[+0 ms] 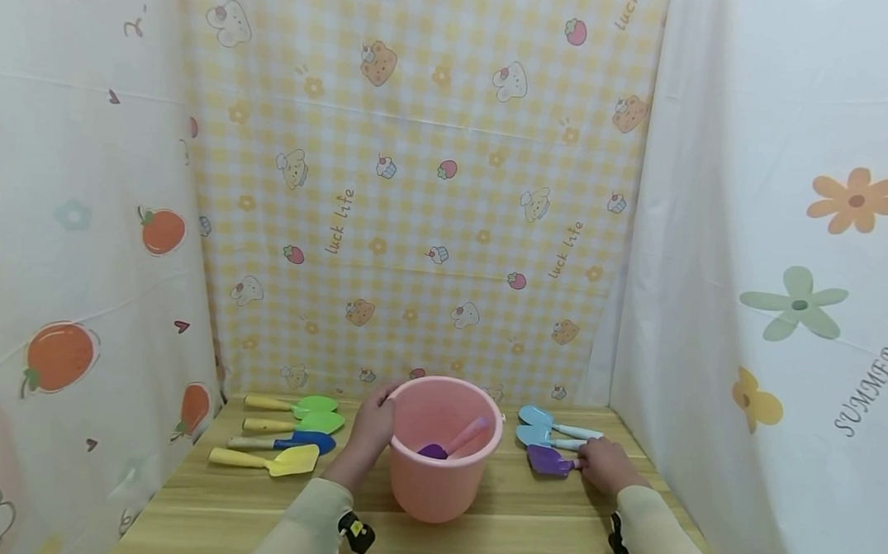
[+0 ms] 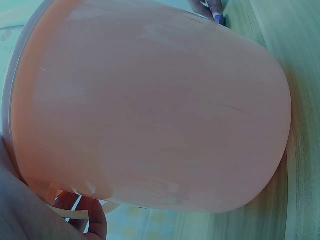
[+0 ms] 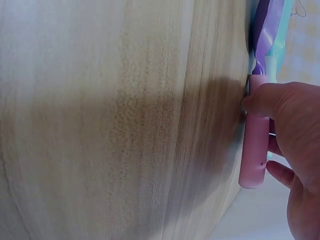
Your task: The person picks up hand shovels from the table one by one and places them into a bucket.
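A pink bucket (image 1: 435, 491) stands upright on the wooden table. My left hand (image 1: 373, 427) grips its rim on the left side; in the left wrist view the fingers (image 2: 95, 217) curl by the bucket's handle strap. Inside the bucket leans a purple trowel with a pink handle (image 1: 469, 435). On the right, my right hand (image 1: 608, 466) holds a second purple trowel (image 1: 547, 461) by its pink handle (image 3: 256, 145), thumb on one side and fingers behind. That trowel lies low at the table, beside a blue trowel (image 1: 535, 435) and another blue trowel (image 1: 536, 416).
Left of the bucket lie a light green trowel (image 1: 318, 404), a second green trowel (image 1: 322, 423), a blue trowel (image 1: 313, 443) and a yellow trowel (image 1: 294, 460). Patterned cloth (image 1: 416, 226) hangs behind the table (image 1: 522, 528) and on both sides.
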{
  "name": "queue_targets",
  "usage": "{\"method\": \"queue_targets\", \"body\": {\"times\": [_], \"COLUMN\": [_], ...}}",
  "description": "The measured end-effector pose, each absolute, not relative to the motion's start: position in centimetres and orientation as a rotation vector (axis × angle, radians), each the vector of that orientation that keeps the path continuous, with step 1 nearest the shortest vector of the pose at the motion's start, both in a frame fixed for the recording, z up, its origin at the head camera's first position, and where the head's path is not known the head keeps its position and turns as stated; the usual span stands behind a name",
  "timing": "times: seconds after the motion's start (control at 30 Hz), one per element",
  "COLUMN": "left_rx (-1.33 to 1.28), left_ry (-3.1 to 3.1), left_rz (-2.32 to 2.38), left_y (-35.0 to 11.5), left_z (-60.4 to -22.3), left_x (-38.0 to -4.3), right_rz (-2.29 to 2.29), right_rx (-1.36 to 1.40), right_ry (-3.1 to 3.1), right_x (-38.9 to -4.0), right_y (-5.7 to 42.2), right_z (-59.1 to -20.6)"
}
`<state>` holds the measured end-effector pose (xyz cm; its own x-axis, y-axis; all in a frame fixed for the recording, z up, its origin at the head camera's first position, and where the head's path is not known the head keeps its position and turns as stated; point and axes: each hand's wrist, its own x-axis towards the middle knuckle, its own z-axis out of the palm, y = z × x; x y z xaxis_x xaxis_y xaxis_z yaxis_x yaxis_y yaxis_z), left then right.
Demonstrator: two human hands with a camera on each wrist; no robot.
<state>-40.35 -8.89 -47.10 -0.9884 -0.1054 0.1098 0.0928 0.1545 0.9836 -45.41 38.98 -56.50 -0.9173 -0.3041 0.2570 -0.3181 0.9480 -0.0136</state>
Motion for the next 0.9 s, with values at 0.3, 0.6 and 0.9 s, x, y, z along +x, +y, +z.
{"method": "queue_targets", "body": {"times": [0.3, 0.6, 0.9], "left_rx": [0.013, 0.017, 0.026], "left_ry": [-2.27, -2.277, -2.264], "left_rz": [-1.956, -1.953, -1.98], "left_y": [-8.9, -8.8, -8.8], "left_z": [-47.1, -47.0, -46.9], "left_x": [-40.3, -40.2, -40.2], "right_rz": [0.097, 0.173, 0.378], "right_rx": [0.456, 0.448, 0.459], "right_ry": [-2.864, -2.874, -2.909], "right_x": [-45.3, -44.7, -44.0], "right_y": [38.8, 38.7, 38.6], "right_z": [-56.3, -56.0, -55.3]}}
